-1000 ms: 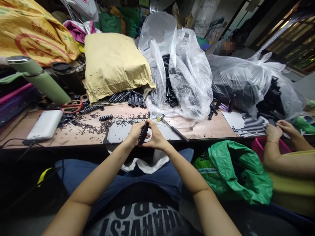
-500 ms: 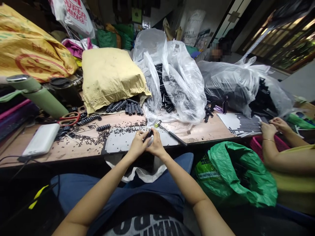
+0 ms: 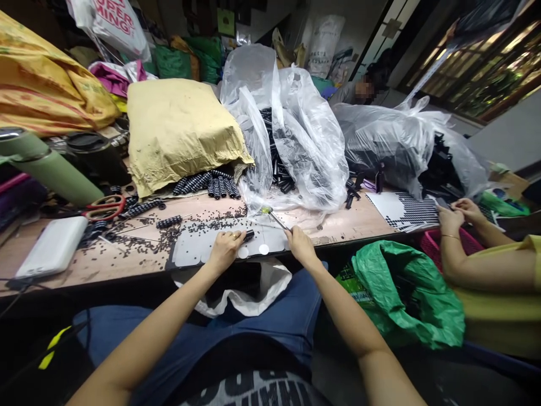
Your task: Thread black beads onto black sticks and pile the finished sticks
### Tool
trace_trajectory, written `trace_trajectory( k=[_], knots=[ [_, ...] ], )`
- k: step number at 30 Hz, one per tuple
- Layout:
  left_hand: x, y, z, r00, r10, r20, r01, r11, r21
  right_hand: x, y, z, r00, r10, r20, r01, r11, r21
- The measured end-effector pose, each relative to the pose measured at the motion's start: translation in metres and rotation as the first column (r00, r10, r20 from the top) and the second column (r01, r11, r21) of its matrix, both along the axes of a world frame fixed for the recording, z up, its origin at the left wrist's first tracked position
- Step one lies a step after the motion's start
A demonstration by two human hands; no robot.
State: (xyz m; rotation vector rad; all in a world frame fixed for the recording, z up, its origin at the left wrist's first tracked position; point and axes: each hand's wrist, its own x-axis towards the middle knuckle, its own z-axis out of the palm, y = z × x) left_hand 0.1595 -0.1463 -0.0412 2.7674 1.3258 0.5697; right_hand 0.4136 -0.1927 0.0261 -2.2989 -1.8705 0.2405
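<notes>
Over the pale grey board (image 3: 192, 245) at the table's front edge, my left hand (image 3: 225, 249) is closed round a short black tube-like piece (image 3: 249, 235), whose end pokes out to the right. My right hand (image 3: 301, 245) is closed on the dark handle of a small hammer (image 3: 279, 220). The hammer's yellowish head lies up and to the left, near the clear plastic; the handle is mostly hidden by my fingers. Two white round spots (image 3: 264, 248) show on the board between my hands. Tiny black bits (image 3: 203, 224) are scattered along its back edge.
Behind stand a yellow sack (image 3: 181, 127) and clear plastic bags (image 3: 310, 141) of black parts. Scissors (image 3: 105, 207), a white power bank (image 3: 53, 248) and a green bottle (image 3: 54, 169) are left. A green sack (image 3: 406, 293) and a co-worker's arms (image 3: 469, 254) are right.
My hands have parted: the left moved left and down onto the board with the black piece, the right moved right and took hold of the hammer handle. The view shifted slightly.
</notes>
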Motion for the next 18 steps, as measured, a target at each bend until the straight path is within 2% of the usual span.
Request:
trace_trajectory(
  k=[3, 7, 9, 14, 16, 18],
  knots=[
    [0.0, 0.0, -0.001, 1.0, -0.001, -0.014, 0.001, 1.0, 0.001, -0.021, -0.03, -0.002, 0.987, 0.066, -0.147, -0.06, 0.997, 0.043],
    [0.0, 0.0, 0.0, 0.999, -0.002, -0.052, 0.002, 1.0, -0.009, -0.041, -0.053, -0.009, 0.991, 0.07, -0.118, -0.082, 0.991, -0.104],
    [0.005, -0.004, 0.002, 0.997, 0.019, -0.079, -0.02, 1.0, -0.011, -0.044, -0.054, -0.002, 0.99, 0.069, -0.12, -0.083, 0.989, -0.121],
    [0.034, -0.025, 0.002, 0.997, 0.064, -0.033, -0.064, 0.998, -0.019, -0.057, -0.056, 0.036, 0.945, 0.185, -0.269, -0.163, 0.981, 0.103],
    [0.041, -0.031, -0.003, 0.998, 0.056, -0.013, -0.056, 0.997, -0.048, -0.069, -0.06, 0.041, 0.92, 0.236, -0.313, -0.194, 0.968, 0.161],
    [0.043, -0.033, -0.01, 0.999, 0.037, 0.003, -0.037, 0.997, -0.074, -0.082, -0.062, 0.034, 0.916, 0.275, -0.292, -0.245, 0.96, 0.136]
  ],
)
